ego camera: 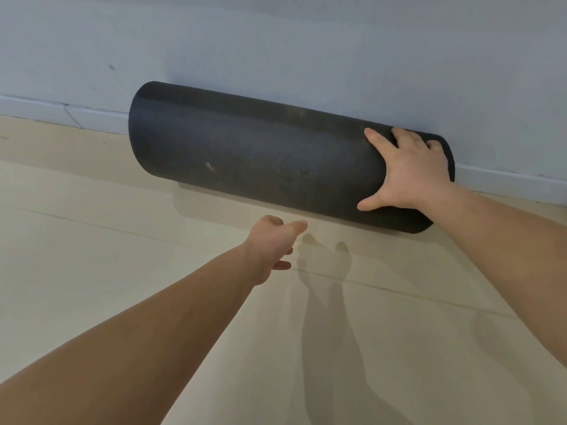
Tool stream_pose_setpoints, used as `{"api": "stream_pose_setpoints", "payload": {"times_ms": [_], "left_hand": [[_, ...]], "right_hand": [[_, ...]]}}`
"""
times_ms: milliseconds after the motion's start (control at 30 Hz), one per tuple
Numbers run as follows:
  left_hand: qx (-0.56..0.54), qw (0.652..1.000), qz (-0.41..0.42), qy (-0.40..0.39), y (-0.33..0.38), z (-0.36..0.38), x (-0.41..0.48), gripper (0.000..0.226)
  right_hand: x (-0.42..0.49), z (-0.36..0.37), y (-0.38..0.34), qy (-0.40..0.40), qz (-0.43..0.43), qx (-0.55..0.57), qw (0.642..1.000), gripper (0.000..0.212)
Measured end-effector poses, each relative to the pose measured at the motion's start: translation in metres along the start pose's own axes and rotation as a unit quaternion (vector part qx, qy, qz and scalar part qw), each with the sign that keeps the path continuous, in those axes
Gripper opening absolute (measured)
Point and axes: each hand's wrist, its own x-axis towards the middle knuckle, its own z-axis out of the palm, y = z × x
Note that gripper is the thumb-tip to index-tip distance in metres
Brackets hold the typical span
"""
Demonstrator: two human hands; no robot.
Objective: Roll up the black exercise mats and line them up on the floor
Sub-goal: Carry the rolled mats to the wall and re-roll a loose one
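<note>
One rolled black exercise mat [245,154] lies on the pale floor, lengthwise against the wall. My right hand [408,170] rests spread on the roll's right end, thumb low on its front and fingers over its top. My left hand [273,243] hovers just in front of the roll near its middle, a short gap away, fingers loosely apart and holding nothing. No other mat is in view.
A grey-blue wall [276,41] with a white baseboard [76,113] runs behind the roll. Beige floor tiles [92,240] stretch to the left and toward me, with my arms' shadows on them.
</note>
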Motion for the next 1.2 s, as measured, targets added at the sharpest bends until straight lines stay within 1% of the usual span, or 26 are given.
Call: {"api": "stream_pose_setpoints", "payload": {"times_ms": [167,400,500,600,700,833,900,967,1000,1033,1067,1133,1200], "left_hand": [[0.014,1.0,-0.005,0.011,-0.008,0.003,0.0,0.068],[0.042,0.998,0.01,0.041,-0.019,-0.017,-0.013,0.065],[0.036,0.998,0.023,0.052,-0.02,-0.022,-0.015,0.066],[0.024,0.998,0.026,0.053,-0.024,-0.025,-0.017,0.069],[0.011,0.997,0.046,0.056,-0.02,-0.028,-0.017,0.074],[-0.005,0.996,0.063,0.059,-0.014,-0.027,-0.015,0.075],[-0.017,0.996,0.061,0.065,-0.016,-0.026,-0.013,0.077],[-0.047,0.995,0.05,0.067,-0.019,-0.026,-0.012,0.085],[-0.069,0.995,0.044,0.062,-0.02,-0.025,-0.012,0.09],[-0.092,0.994,0.036,0.055,-0.019,-0.023,-0.012,0.094],[-0.114,0.992,0.025,0.051,-0.018,-0.021,-0.012,0.098],[-0.17,0.985,-0.007,0.041,-0.016,-0.013,-0.011,0.103],[-0.239,0.97,-0.038,0.024,-0.014,-0.003,-0.009,0.107]], "right_hand": [[0.009,0.002,0.011,-0.003,0.0,0.012,1.0,0.143],[-0.011,0.01,-0.006,-0.01,0.011,-0.01,1.0,0.152],[-0.021,0.007,-0.01,0.009,0.015,-0.02,1.0,0.157],[-0.035,0.011,-0.02,0.048,-0.023,-0.054,0.997,0.156],[-0.048,0.022,-0.028,0.06,-0.058,-0.064,0.994,0.147],[-0.053,0.03,-0.031,0.046,-0.059,-0.042,0.996,0.138],[-0.05,0.023,-0.029,0.046,-0.06,0.026,0.997,0.121],[-0.04,0.014,-0.022,0.07,-0.021,0.137,0.988,0.099],[-0.034,0.011,-0.016,0.065,0.01,0.167,0.984,0.095],[-0.028,0.009,-0.009,0.042,0.034,0.169,0.984,0.098],[-0.022,0.007,-0.004,0.006,0.046,0.156,0.987,0.106],[-0.013,0.003,0.003,-0.073,0.043,0.146,0.986,0.122],[-0.003,-0.005,0.005,-0.134,0.035,0.178,0.974,0.127]]}}
